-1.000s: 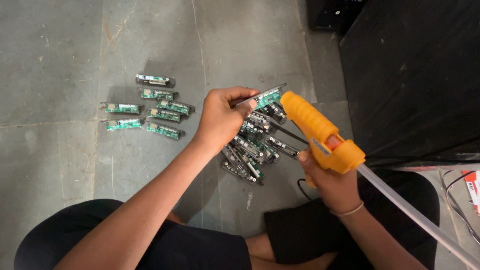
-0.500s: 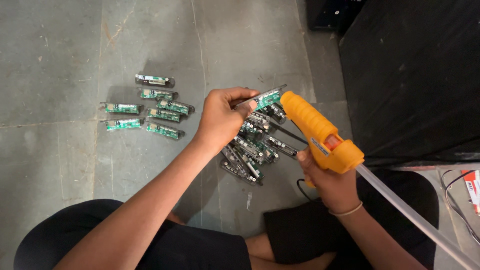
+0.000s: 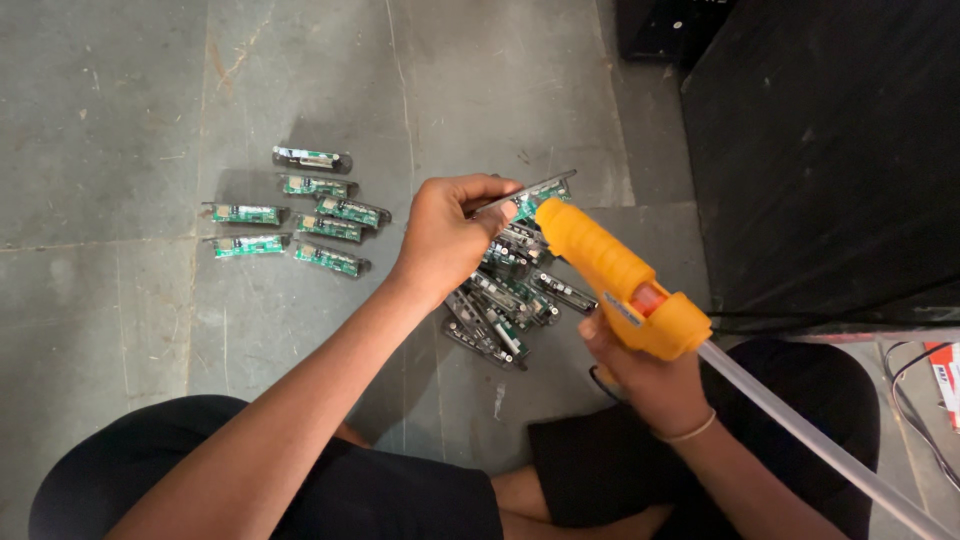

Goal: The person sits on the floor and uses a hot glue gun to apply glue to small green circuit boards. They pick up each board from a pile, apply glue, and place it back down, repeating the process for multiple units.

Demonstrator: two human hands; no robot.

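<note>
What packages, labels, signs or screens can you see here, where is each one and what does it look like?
Label on the glue gun: small pale strip with dark print on the yellow-orange body, just above the right hand.
Package or card: right edge, on the floor beside black cables; white and red, mostly cut off.
No screens or signs.

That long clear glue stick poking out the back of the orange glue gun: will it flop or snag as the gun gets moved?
The glue stick runs straight, so probably stiff, bending only slightly. It juts far behind the glue gun in the right hand, so likely to swing wide and catch the black box.
</note>
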